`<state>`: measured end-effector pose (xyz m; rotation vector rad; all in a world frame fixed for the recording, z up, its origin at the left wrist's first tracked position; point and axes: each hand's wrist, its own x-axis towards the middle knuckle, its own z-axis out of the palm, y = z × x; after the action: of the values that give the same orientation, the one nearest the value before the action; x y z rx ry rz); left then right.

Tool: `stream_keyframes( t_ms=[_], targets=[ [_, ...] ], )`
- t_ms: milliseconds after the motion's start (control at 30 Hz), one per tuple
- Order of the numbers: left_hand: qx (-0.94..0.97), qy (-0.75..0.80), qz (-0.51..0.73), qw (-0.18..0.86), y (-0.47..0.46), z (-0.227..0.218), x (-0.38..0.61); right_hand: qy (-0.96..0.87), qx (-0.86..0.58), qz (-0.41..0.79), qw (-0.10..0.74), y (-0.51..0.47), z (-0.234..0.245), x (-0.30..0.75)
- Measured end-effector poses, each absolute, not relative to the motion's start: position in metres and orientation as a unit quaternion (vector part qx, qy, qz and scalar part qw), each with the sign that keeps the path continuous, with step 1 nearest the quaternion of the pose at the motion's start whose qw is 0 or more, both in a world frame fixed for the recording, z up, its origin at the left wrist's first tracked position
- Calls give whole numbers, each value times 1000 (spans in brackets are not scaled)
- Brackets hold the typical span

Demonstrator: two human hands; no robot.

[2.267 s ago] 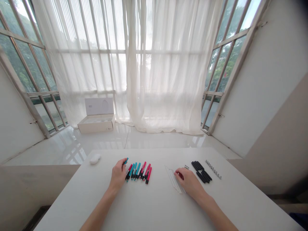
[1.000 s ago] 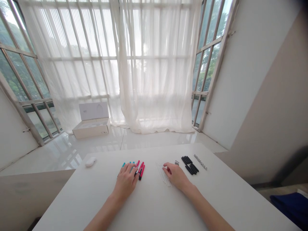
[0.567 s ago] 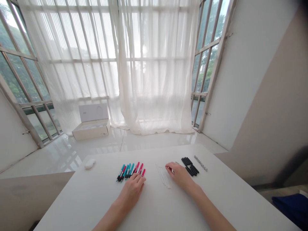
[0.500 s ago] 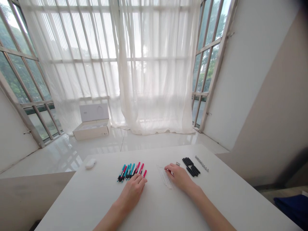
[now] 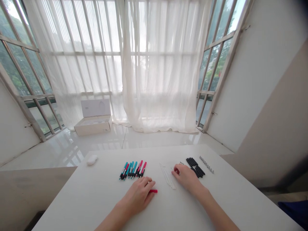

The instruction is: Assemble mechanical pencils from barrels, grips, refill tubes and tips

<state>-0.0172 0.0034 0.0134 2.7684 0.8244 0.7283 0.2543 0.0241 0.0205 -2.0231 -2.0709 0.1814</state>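
My left hand (image 5: 139, 195) is closed around a pink pen barrel (image 5: 153, 191) low over the table; its pink end sticks out to the right under the fingers. Just beyond that hand lies a row of turquoise-and-black and pink-and-black pens (image 5: 132, 170). My right hand (image 5: 185, 175) is pinched beside a bunch of thin white pen refills (image 5: 167, 177). A slim tip shows at its fingertips and looks like one of these refills, mostly hidden. Past the right hand are two groups of black pen grips (image 5: 192, 162) and a line of small grey parts (image 5: 207, 164).
A white table (image 5: 96, 195) carries everything. A small white case (image 5: 92, 160) lies near its far left corner. On the sill behind stands an open white box (image 5: 93, 125), in front of a sheer curtain (image 5: 163, 96).
My left hand has drawn a pink pen part from the right end of the row, toward me and rightward. My right hand has shifted slightly right of the refills. The view has tilted slightly.
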Motion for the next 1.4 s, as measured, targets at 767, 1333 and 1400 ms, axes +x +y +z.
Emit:
stream_keyframes(
  t_ms=[767, 1333, 1400],
  targets=[
    [888, 242, 374, 115, 5, 9, -20, -592, -502, 394, 493, 12, 38, 228],
    [891, 254, 364, 92, 8, 10, -19, -598, -454, 452, 481, 1, 33, 209],
    [890, 255, 367, 92, 8, 10, -19, -607, -458, 443, 474, 0, 32, 207]
  ],
)
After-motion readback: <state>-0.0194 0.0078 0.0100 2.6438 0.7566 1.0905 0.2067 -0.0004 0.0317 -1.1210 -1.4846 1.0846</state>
